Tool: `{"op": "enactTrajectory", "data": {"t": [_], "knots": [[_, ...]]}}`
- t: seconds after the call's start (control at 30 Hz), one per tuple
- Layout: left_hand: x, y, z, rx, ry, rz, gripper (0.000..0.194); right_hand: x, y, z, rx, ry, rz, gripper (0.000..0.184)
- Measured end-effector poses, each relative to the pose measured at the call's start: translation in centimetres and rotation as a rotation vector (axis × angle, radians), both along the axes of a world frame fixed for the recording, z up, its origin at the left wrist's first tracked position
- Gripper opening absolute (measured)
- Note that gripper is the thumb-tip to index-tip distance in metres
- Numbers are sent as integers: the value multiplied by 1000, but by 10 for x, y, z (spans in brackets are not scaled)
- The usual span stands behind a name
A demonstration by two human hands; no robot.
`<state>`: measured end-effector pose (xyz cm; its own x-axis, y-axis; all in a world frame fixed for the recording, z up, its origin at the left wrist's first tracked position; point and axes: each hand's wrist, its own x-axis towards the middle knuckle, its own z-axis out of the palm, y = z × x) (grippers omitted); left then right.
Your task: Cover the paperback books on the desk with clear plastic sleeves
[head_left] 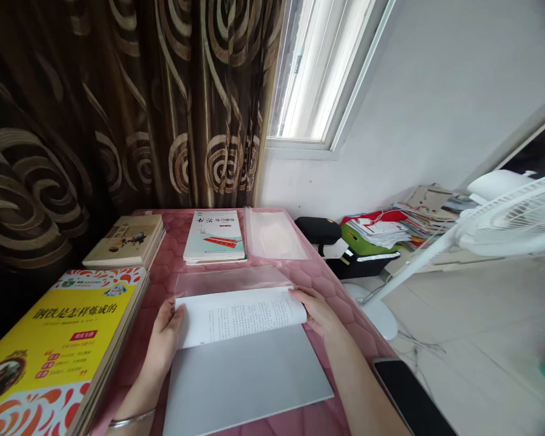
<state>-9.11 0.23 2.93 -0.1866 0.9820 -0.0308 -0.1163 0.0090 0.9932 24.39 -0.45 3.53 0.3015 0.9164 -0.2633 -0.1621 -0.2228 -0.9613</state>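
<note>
An open book (pixel 249 318) lies in front of me, its printed page showing and curling at the right edge. Its plain grey cover (pixel 245 381) is spread flat toward me. Under the book's far edge, a clear plastic book cover (pixel 231 278) sticks out. My left hand (pixel 166 330) pinches the left edge of the page, thumb on top. On the opposite side, my right hand (pixel 315 309) grips the page's right edge with its thumb on top and fingers below. Whether the fingers also hold the plastic is hidden.
Stacks with a yellow book (pixel 68 339), a beige book (pixel 127 239) and a calligraphy workbook (pixel 215 235) surround the pink quilted surface (pixel 163 272). Clear plastic covers (pixel 275 235) lie at the back right. A phone (pixel 411 396) rests at right. A white fan (pixel 436 248) stands on the floor.
</note>
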Motion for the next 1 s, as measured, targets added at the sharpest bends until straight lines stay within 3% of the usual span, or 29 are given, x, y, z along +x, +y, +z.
{"op": "enactTrajectory", "data": {"t": [0.2,0.63,1.0], "knots": [[-1,-2,5,-18,-62,-35,49,2,-1,6,-49,175,49,18],[1,0,-5,19,-26,61,40,3,-1,1,61,186,30,29],[2,-4,-1,21,-86,25,44,2,3,-3,81,96,1,33]]}}
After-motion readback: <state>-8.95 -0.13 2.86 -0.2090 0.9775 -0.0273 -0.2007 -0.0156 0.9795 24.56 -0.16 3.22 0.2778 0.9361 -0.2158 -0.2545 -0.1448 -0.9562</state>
